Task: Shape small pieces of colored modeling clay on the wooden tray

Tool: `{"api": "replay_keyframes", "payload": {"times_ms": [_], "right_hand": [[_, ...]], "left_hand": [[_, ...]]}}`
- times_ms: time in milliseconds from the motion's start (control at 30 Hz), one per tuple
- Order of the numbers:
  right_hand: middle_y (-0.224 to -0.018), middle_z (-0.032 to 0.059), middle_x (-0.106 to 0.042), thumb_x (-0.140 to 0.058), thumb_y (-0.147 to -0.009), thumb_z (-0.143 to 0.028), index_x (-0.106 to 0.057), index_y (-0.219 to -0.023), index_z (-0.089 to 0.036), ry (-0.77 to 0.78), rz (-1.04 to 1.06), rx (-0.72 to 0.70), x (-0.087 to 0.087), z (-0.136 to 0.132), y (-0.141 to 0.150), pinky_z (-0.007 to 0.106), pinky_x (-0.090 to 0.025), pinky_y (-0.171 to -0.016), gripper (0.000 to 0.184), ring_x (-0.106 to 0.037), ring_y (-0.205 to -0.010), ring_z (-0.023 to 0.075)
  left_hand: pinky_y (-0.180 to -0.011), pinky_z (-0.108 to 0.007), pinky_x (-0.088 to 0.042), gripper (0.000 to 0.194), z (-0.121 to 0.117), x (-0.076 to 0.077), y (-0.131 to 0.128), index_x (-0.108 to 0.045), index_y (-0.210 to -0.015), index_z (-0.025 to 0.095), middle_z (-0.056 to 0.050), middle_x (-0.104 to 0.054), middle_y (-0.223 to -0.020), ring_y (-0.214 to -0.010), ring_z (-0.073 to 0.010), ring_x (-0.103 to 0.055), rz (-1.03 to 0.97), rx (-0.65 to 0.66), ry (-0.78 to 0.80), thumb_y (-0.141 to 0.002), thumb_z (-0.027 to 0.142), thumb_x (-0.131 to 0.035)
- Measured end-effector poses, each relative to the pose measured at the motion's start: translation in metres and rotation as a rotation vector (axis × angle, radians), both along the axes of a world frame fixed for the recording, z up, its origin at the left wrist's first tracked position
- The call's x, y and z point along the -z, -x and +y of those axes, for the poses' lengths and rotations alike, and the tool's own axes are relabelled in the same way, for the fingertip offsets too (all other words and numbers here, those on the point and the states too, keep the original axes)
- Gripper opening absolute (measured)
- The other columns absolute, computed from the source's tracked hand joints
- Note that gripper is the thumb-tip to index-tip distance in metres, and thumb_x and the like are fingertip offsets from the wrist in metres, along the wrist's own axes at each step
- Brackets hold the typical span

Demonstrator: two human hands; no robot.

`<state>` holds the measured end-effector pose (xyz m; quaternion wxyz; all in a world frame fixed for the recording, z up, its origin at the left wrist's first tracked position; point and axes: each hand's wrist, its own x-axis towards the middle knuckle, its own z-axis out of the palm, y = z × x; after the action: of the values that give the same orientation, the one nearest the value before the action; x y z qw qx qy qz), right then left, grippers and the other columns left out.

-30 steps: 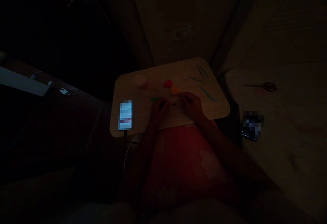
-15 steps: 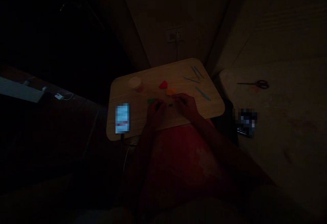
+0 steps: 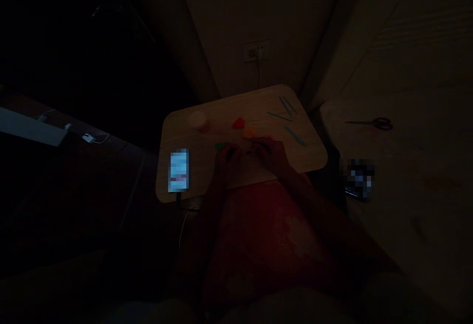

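Observation:
In dim light, my left hand (image 3: 225, 160) is over the front of a small wooden table, fingers curled, just below a green lump (image 3: 220, 145) that looks like modelling clay. My right hand (image 3: 272, 155) is opposite, its fingers bent inward and close to an orange lump (image 3: 249, 132). Between the hands shows a small dark piece (image 3: 249, 152); whether fingers touch it is unclear. A red lump (image 3: 238, 123) lies behind the orange one. A reddish bit (image 3: 270, 137) shows at the back of my right hand. Anything inside the fingers is lost in the dark.
On the wooden table (image 3: 207, 181) are a lidded tub (image 3: 198, 120), a lit phone (image 3: 178, 171) with a cable, and several blue-green modelling tools (image 3: 294, 136). Scissors (image 3: 369, 123) and a blurred dark object (image 3: 359, 178) lie on the surface at right. A wall socket (image 3: 256, 50) is behind.
The view has shifted slightly and grown darker. A reddish bit now shows behind my right hand. Both hands keep nearly the same place and pose.

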<state>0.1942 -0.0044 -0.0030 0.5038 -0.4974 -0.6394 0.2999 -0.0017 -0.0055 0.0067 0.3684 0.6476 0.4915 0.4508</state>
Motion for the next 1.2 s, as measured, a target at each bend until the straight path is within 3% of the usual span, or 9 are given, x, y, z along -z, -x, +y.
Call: {"api": "replay_keyframes", "payload": {"times_ms": [133, 333, 533, 667, 833, 900, 1033, 1200], "right_hand": [[-0.090, 0.0052, -0.082, -0.066, -0.090, -0.033, -0.081, -0.101, -0.024, 0.039, 0.003, 0.006, 0.0006, 0.0000, 0.0009, 0.035, -0.055, -0.081, 0.021, -0.073, -0.079, 0.0210], [-0.077, 0.0020, -0.079, -0.062, -0.094, -0.030, -0.082, -0.083, -0.025, -0.024, -0.065, -0.023, -0.0029, 0.0001, -0.0003, 0.041, -0.048, -0.097, 0.023, -0.069, -0.074, 0.0198], [-0.070, 0.0027, -0.074, -0.070, -0.087, -0.034, -0.077, -0.075, -0.021, 0.015, -0.040, 0.014, -0.0072, -0.0026, 0.0005, 0.031, -0.048, -0.072, 0.019, -0.062, -0.065, 0.0166], [-0.062, 0.0004, -0.066, -0.079, -0.080, -0.042, -0.068, -0.065, -0.020, 0.019, -0.011, 0.075, -0.0056, -0.0023, 0.0016, 0.029, -0.043, -0.061, 0.029, -0.053, -0.058, 0.0140], [-0.051, -0.0026, -0.056, -0.060, -0.094, -0.038, -0.060, -0.054, -0.020, -0.038, -0.048, 0.028, -0.0042, 0.0001, -0.0001, 0.038, -0.047, -0.089, 0.044, -0.052, -0.056, 0.0134], [-0.055, -0.0009, -0.061, -0.057, -0.095, -0.035, -0.063, -0.057, -0.021, -0.032, -0.036, 0.033, -0.0052, 0.0001, -0.0011, 0.038, -0.048, -0.089, 0.042, -0.056, -0.059, 0.0148], [-0.085, 0.0059, -0.077, -0.063, -0.090, -0.034, -0.076, -0.081, -0.021, -0.003, 0.029, 0.074, -0.0073, -0.0013, -0.0014, 0.033, -0.052, -0.076, 0.021, -0.068, -0.079, 0.0202], [-0.101, 0.0063, -0.080, -0.064, -0.089, -0.030, -0.079, -0.098, -0.023, 0.016, 0.067, 0.084, -0.0050, -0.0022, -0.0004, 0.036, -0.055, -0.084, 0.019, -0.073, -0.091, 0.0223]], "left_hand": [[-0.073, -0.026, -0.046, 0.017, 0.0004, 0.0006, 0.0001, -0.065, -0.087, 0.019, -0.001, -0.065, -0.081, -0.077, -0.0150, -0.058, 0.016, -0.002, 0.004, -0.091, 0.035, -0.063], [-0.074, -0.026, -0.047, 0.017, 0.0000, 0.0009, 0.0000, -0.065, -0.086, 0.020, -0.001, -0.066, -0.083, -0.079, -0.0154, -0.059, 0.014, -0.004, 0.002, -0.091, 0.036, -0.063], [-0.073, -0.026, -0.046, 0.015, -0.0004, -0.0019, -0.0006, -0.065, -0.086, 0.019, -0.001, -0.066, -0.082, -0.077, -0.0146, -0.058, 0.011, 0.004, 0.002, -0.091, 0.033, -0.063], [-0.072, -0.026, -0.047, 0.013, -0.0008, -0.0033, -0.0008, -0.064, -0.085, 0.019, 0.000, -0.065, -0.079, -0.076, -0.0148, -0.058, 0.004, 0.002, -0.003, -0.090, 0.031, -0.064], [-0.074, -0.027, -0.047, 0.014, -0.0012, -0.0017, 0.0000, -0.065, -0.087, 0.019, -0.001, -0.066, -0.082, -0.078, -0.0151, -0.059, 0.013, -0.007, -0.004, -0.091, 0.033, -0.064], [-0.074, -0.027, -0.047, 0.015, -0.0007, -0.0003, 0.0002, -0.065, -0.087, 0.019, -0.001, -0.066, -0.081, -0.078, -0.0152, -0.059, 0.009, -0.009, -0.012, -0.090, 0.034, -0.064], [-0.074, -0.027, -0.047, 0.016, 0.0007, 0.0012, -0.0002, -0.065, -0.086, 0.020, -0.002, -0.066, -0.082, -0.079, -0.0158, -0.059, 0.000, -0.005, -0.009, -0.090, 0.035, -0.064], [-0.073, -0.027, -0.047, 0.017, 0.0015, 0.0004, -0.0002, -0.065, -0.084, 0.020, -0.001, -0.066, -0.081, -0.077, -0.0154, -0.059, -0.004, -0.008, 0.001, -0.089, 0.036, -0.065]]}}
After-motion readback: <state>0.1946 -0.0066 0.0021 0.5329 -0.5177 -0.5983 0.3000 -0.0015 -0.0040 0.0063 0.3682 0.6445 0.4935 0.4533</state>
